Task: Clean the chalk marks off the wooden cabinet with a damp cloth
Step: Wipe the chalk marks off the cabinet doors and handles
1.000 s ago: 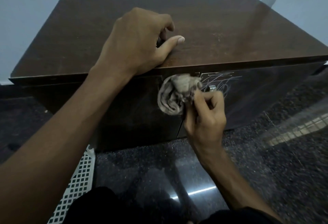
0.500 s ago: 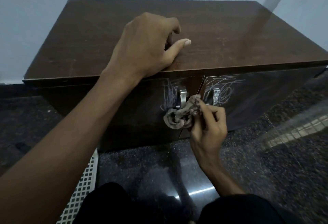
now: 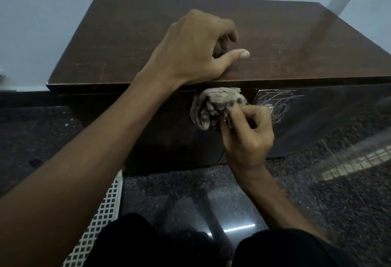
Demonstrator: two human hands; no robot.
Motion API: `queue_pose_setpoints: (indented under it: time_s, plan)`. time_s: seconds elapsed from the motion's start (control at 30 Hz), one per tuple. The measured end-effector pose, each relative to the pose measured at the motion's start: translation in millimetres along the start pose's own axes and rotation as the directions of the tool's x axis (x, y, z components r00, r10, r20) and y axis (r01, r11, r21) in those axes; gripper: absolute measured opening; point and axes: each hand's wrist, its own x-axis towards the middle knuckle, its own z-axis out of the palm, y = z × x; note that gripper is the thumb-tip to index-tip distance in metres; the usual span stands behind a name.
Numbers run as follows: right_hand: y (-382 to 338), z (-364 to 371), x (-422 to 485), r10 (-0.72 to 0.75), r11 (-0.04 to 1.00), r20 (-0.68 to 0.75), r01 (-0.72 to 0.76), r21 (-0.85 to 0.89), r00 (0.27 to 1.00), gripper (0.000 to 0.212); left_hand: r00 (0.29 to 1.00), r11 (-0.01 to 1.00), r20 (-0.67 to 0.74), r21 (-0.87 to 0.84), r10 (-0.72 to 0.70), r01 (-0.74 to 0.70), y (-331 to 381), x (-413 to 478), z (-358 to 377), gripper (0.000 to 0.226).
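Observation:
A low dark wooden cabinet (image 3: 131,40) stands against the pale wall. My left hand (image 3: 196,48) rests on its top at the front edge, fingers curled under, thumb stretched out. My right hand (image 3: 247,131) grips a crumpled grey cloth (image 3: 215,106) and presses it against the top of the left door, just under the edge. White chalk scribbles (image 3: 279,103) show on the right door beside my fingers. The cloth hides the door handles and any marks on the left door.
The floor is dark polished speckled stone (image 3: 190,192) with light reflections. A white perforated plastic piece (image 3: 101,216) lies at the lower left. My dark-clothed knees (image 3: 148,243) fill the bottom of the view. A blurred streak crosses the right side.
My right hand has carried the cloth back up from below the handles to the top of the left door, covering the scribbles there. My left hand has stayed on the cabinet top.

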Motion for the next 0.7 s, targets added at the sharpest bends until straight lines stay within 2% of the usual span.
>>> queue_pose_setpoints:
  time_s: [0.13,0.23,0.3,0.37,0.43,0.5,0.57,0.63,0.7]
  plan:
    - [-8.8,1.2,-8.7,-0.137,0.981,0.190,0.159,-0.108,0.972,0.013,0.964,0.983,0.197,-0.069,0.181,-0.171,-1.9,-1.4,-6.1,0.062]
    - [-8.0,0.3,-23.7,-0.124,0.977,0.278,0.166,-0.132,0.953,0.012,0.935,0.972,0.265,-0.055,0.234,-0.227,-6.2,-3.2,-7.2,0.060]
    - [-7.9,-3.0,-21.1,-0.076,0.988,0.234,0.105,-0.114,0.969,0.011,0.940,0.975,0.258,-0.059,0.221,-0.213,-7.3,-4.1,-7.0,0.057]
    - [-10.3,-6.6,-8.8,0.011,0.997,0.129,-0.001,-0.078,0.992,0.010,0.947,0.976,0.239,-0.087,0.213,-0.197,-6.5,-4.5,-6.4,0.049]
    - [-10.5,-8.5,6.2,0.109,0.993,0.034,-0.108,-0.053,0.993,0.014,0.960,0.977,0.207,-0.139,0.190,-0.163,-6.5,-4.1,-5.5,0.039]
    - [-10.5,-9.3,14.3,0.156,0.986,0.004,-0.156,-0.061,0.988,0.017,0.969,0.974,0.193,-0.194,0.153,-0.115,-8.2,-2.9,-4.4,0.035]
    - [-12.1,-8.3,13.1,0.125,0.990,0.006,-0.125,-0.069,0.992,0.011,0.974,0.966,0.189,-0.245,0.126,-0.077,-10.9,-1.4,-3.0,0.032]
    - [-12.9,-2.8,8.0,0.021,0.996,0.022,-0.019,-0.084,1.000,0.006,0.974,0.961,0.191,-0.266,0.123,-0.069,-12.7,-0.7,-2.2,0.031]
    - [-14.8,3.5,-0.4,-0.105,0.987,0.075,0.113,-0.111,0.992,0.010,0.971,0.961,0.197,-0.262,0.139,-0.085,-12.6,-0.6,-1.8,0.031]
